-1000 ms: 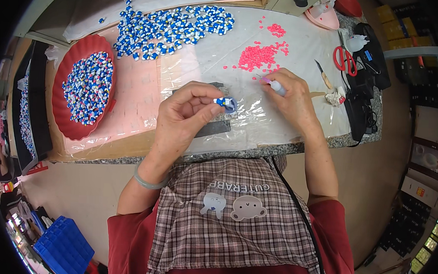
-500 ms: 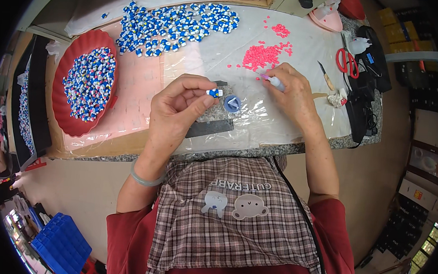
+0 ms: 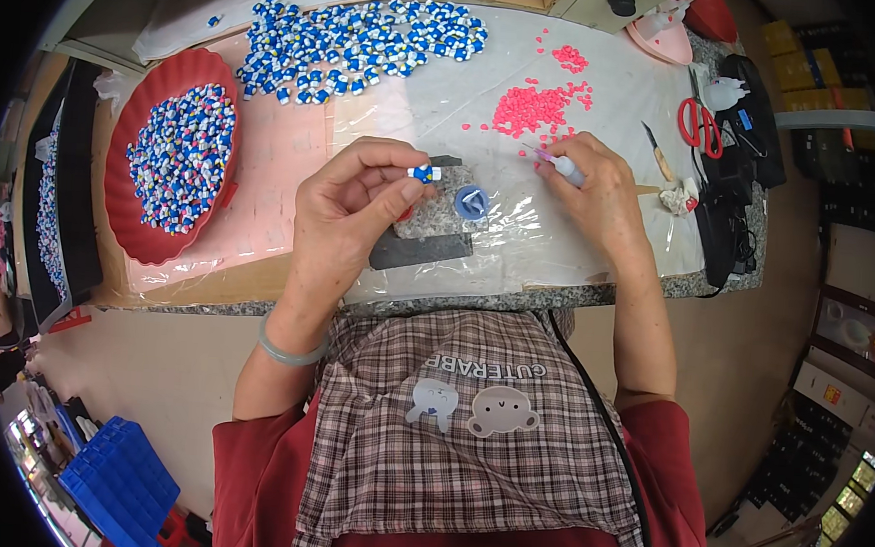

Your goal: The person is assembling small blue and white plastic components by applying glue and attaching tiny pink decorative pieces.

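My left hand (image 3: 347, 203) pinches a small blue-and-white figurine (image 3: 424, 173) between thumb and fingertips, raised over the table. Closed around a small translucent bottle (image 3: 567, 169) with a pink collar and thin needle tip is my right hand (image 3: 608, 194). The needle points at the near edge of a scatter of small pink pieces (image 3: 530, 111); whether it touches one, I cannot tell. Between the hands, a round blue dish (image 3: 472, 202) with something pale in it sits beside a grey speckled slab (image 3: 439, 211). A bit of red shows beside my left thumb, its kind hidden.
Many blue-and-white figurines (image 3: 361, 50) are spread at the back. On the left, a red scalloped tray (image 3: 121, 174) holds similar figurines with pink bits. To the right lie a knife (image 3: 657, 152), red-handled scissors (image 3: 700, 129), a crumpled white wad (image 3: 678, 196) and black items (image 3: 738, 192).
The view has shifted slightly. My left hand has drawn the figurine a little leftward, away from the blue dish. The bottle in my right hand has tilted, and its needle shows more plainly.
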A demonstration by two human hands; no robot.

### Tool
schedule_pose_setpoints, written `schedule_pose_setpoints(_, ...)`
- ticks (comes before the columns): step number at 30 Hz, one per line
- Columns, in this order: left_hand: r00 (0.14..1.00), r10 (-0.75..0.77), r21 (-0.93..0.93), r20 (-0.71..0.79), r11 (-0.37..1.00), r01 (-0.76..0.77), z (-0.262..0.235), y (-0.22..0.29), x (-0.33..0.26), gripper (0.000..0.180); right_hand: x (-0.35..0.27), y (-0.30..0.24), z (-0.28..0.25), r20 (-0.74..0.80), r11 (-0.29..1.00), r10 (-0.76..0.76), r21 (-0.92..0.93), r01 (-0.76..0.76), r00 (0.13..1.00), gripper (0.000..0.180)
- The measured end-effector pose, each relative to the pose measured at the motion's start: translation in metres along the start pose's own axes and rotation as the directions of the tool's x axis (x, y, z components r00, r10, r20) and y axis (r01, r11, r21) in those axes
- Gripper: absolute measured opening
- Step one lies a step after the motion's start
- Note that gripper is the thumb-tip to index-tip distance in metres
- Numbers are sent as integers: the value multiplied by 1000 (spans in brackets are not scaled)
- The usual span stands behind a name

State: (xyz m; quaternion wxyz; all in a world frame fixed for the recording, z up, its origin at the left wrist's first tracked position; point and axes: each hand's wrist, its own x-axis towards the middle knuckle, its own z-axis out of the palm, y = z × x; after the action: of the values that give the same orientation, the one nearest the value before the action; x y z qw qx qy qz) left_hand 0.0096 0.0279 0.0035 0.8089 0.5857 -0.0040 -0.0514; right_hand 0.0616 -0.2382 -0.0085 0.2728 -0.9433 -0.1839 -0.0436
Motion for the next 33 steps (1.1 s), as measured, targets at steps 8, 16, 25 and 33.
schedule_pose_setpoints(8, 999, 37, -9, -30, 999, -37, -6, -2, 0, 21, 2, -13, 7, 22, 998, 11, -63, -9, 1000, 17)
schedule_pose_setpoints(16, 998, 51, -13, -36, 999, -52, -11, -1, 1, 20, 5, -7, 7, 80, 997, -44, -53, 49, 996, 16)
schedule_pose_setpoints(25, 998, 5, -18, 60, 1000, -4, 7, -2, 1, 22, -6, -7, -4, 194, 700, 142, 674, -237, 971, 10)
schedule_pose_setpoints(33, 987, 23, 16, 157, 1000, -26, 33, -16, 2, 18, -14, -29, -16, 257, 407, 108, 870, -279, 960, 16)
